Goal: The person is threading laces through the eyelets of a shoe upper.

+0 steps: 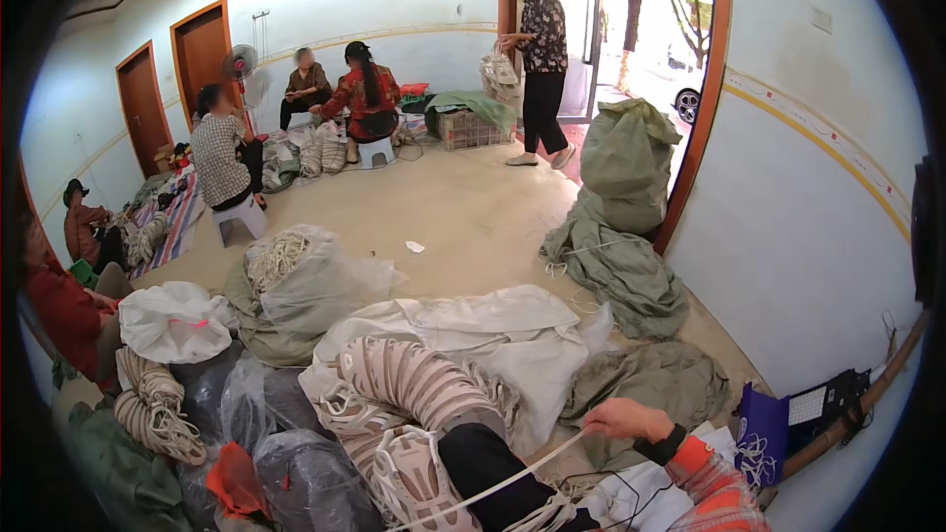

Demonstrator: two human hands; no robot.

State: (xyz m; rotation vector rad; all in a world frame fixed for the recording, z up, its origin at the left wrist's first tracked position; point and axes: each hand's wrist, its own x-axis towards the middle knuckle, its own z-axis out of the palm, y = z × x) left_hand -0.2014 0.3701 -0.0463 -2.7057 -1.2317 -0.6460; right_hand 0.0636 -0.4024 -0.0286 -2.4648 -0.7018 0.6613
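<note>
My right hand (631, 421) is closed, its fingers pinching one end of a pale shoelace (520, 474). Pulled taut, the lace runs down to the left, past a beige and white shoe upper (414, 478), and leaves by the lower edge. The upper lies by my black-clad leg (488, 478), its front crossed by straps. Beyond it, a long curved row of nested shoe uppers (419, 379) rests on a white sack (493, 325). Loose laces (547, 512) hang near my knee. My left hand is outside the picture.
Dark plastic bags (305, 478) and a tied bundle of uppers (153, 404) lie to the left. At right stand green sacks (631, 163) and a purple box (764, 429) with laces. Several people sit farther back; one person (542, 49) stands by the doorway holding uppers.
</note>
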